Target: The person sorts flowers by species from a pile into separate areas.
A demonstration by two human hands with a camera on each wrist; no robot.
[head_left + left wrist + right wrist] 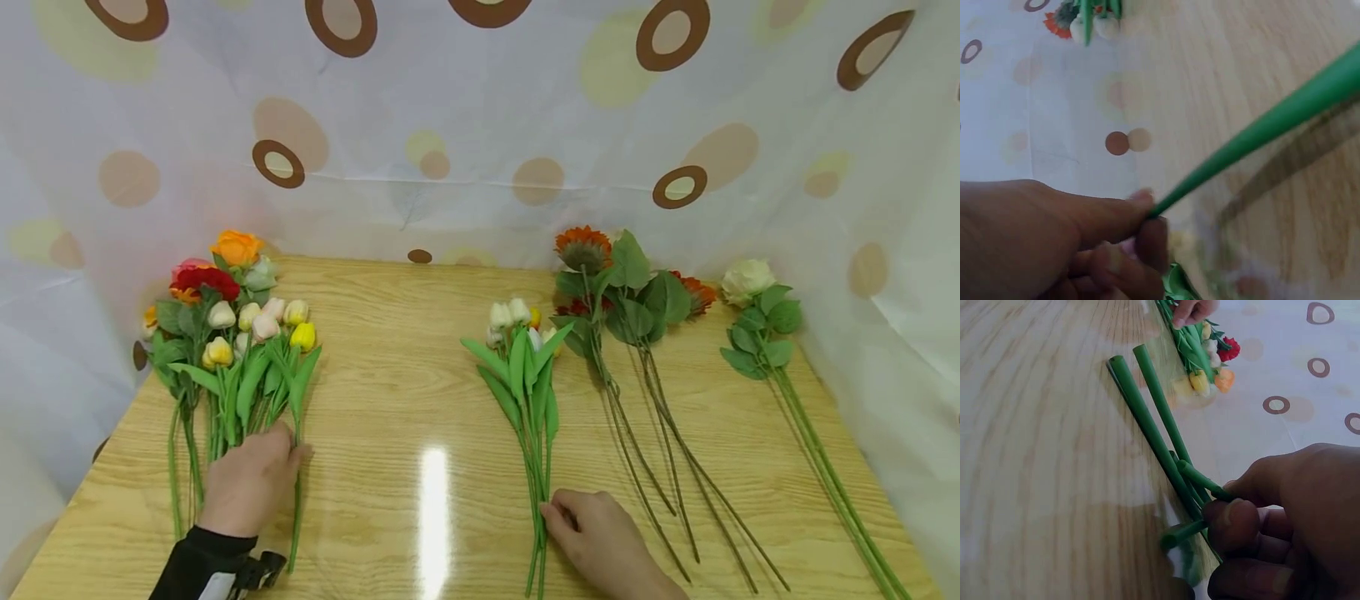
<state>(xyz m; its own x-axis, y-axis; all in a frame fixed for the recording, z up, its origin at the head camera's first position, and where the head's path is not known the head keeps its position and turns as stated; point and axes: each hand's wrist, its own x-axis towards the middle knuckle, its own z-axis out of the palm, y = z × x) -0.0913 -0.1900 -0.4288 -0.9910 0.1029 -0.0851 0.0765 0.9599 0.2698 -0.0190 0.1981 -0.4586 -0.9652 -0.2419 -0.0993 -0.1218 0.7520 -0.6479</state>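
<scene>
On the left side of the table, my left hand (251,479) lies over a bunch of pale pink, white and yellow tulips (265,327). In the left wrist view its thumb and forefinger pinch one green tulip stem (1260,134). A smaller bunch of tulips, with white heads (517,312) and some yellow, lies near the middle. My right hand (596,533) is at the lower part of that bunch and pinches tulip stems there. Beside those fingers, other cut stems (1163,406) lie on the wood in the right wrist view.
Left of the tulips lie roses, with an orange one (236,247) and a red bloom (206,283). Orange-red flowers (583,248) with long brown stems spread right of centre. A white rose (747,281) lies far right. A patterned curtain (480,150) encloses the wooden table (390,350).
</scene>
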